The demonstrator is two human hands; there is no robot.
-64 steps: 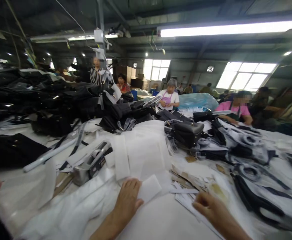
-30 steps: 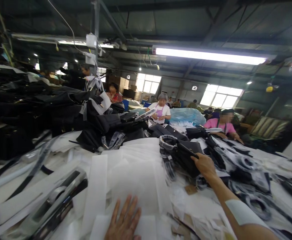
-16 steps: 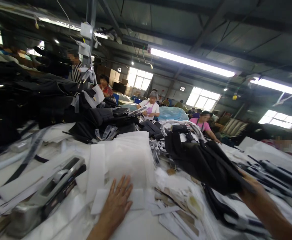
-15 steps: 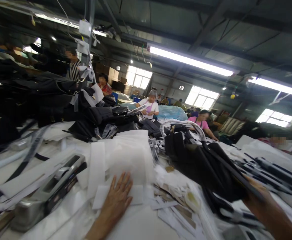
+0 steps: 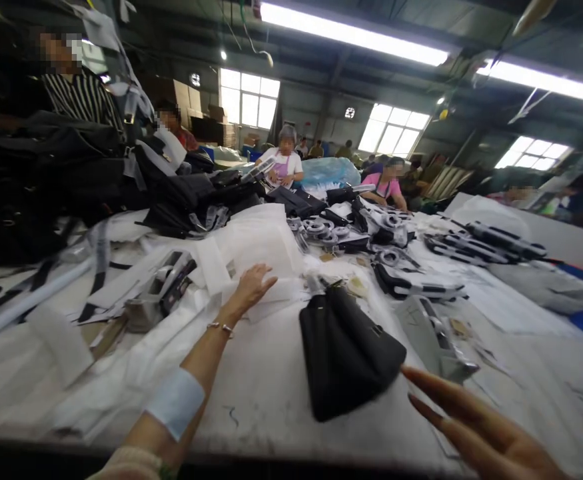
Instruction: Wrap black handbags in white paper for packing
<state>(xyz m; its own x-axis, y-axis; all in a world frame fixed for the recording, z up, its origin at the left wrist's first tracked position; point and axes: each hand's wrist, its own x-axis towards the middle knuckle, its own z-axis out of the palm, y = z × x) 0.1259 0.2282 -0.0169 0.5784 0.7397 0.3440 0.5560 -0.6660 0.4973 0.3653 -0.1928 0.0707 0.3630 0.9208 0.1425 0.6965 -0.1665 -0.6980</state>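
A black handbag [image 5: 348, 357] stands slightly tilted on the white table in front of me. Beside its lower right edge is my right hand [image 5: 486, 420], fingers stretched and apart; the fingertips come close to the bag, and whether they touch it I cannot tell. My left hand [image 5: 252, 288] reaches forward with its fingers extended over the near edge of a stack of white foam sheets [image 5: 261, 240]. A bracelet and a pale blue patch show on that forearm.
Grey tape dispensers stand on the left [image 5: 158, 290] and on the right [image 5: 436, 340]. Several black bags [image 5: 181, 193] are heaped at the far left. Wrapped black straps [image 5: 491, 243] lie at the right. Across the table, a person in a white shirt [image 5: 284, 163] works.
The black bag has come from the raised right side down onto the table before me, and my right hand has let go of it. My view has shifted down; my left hand stays at the sheets.
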